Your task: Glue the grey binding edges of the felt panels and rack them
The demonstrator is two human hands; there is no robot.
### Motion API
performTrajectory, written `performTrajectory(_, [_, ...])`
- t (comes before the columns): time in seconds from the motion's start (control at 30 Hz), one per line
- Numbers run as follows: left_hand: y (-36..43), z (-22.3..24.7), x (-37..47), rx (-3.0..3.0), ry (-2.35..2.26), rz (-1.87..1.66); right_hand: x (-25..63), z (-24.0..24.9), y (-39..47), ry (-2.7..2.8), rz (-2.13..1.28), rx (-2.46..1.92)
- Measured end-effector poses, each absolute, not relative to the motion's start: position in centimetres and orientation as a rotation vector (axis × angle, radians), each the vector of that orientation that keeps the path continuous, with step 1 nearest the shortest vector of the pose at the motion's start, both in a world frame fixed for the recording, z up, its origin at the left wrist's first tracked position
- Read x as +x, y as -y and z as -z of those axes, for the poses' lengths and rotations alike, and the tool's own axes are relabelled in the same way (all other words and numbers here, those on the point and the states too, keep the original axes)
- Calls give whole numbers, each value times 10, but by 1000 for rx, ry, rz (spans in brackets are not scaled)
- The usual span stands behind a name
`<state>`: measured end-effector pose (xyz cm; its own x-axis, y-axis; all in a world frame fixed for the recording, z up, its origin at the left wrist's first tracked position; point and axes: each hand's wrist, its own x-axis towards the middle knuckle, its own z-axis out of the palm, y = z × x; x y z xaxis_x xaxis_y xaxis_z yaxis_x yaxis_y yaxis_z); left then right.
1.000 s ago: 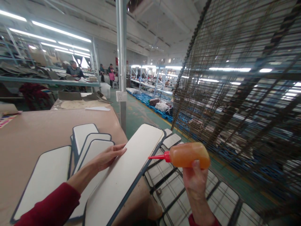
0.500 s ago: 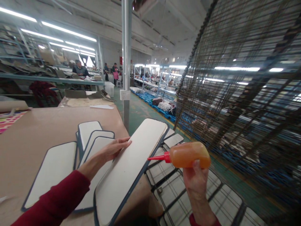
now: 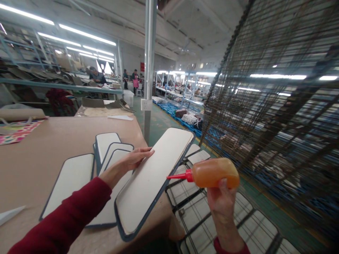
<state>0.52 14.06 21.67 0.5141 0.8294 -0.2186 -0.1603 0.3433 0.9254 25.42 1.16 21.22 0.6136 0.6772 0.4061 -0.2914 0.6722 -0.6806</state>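
Note:
A long cream panel with a dark blue edge [image 3: 156,176] is tilted up in my left hand [image 3: 137,157], whose fingers press on its left side. My right hand [image 3: 222,197] is wrapped round a squeeze bottle of amber liquid [image 3: 212,173] held on its side. The bottle's red nozzle [image 3: 177,176] points left, its tip at the panel's right edge; whether they touch I cannot tell. Several similar panels [image 3: 69,180] lie on the brown table [image 3: 60,137], partly overlapping behind my left forearm.
A wire rack holding cream panels [image 3: 190,208] stands low at the right. Tall wire racks [image 3: 270,106] lean beyond it. A metal post [image 3: 148,70] rises past the table's far corner. Patterned fabric [image 3: 21,131] lies at the left, and people work in the background.
The view has shifted slightly left, so most things sit further right. The nozzle tip is a little lower along the panel's right edge. Both holds are unchanged.

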Motion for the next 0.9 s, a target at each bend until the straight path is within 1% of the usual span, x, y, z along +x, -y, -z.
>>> performTrajectory(0.17, [-144, -221, 6, 1009, -829, -762, 250, -214, -10, 722, -636, -615])
performTrajectory(0.4, [-154, -215, 2, 988, -820, -793, 245, -215, -11, 757, -655, -643])
performTrajectory(0.9, [-163, -215, -3, 939, -917, -820, 236, -204, -11, 770, -711, -632])
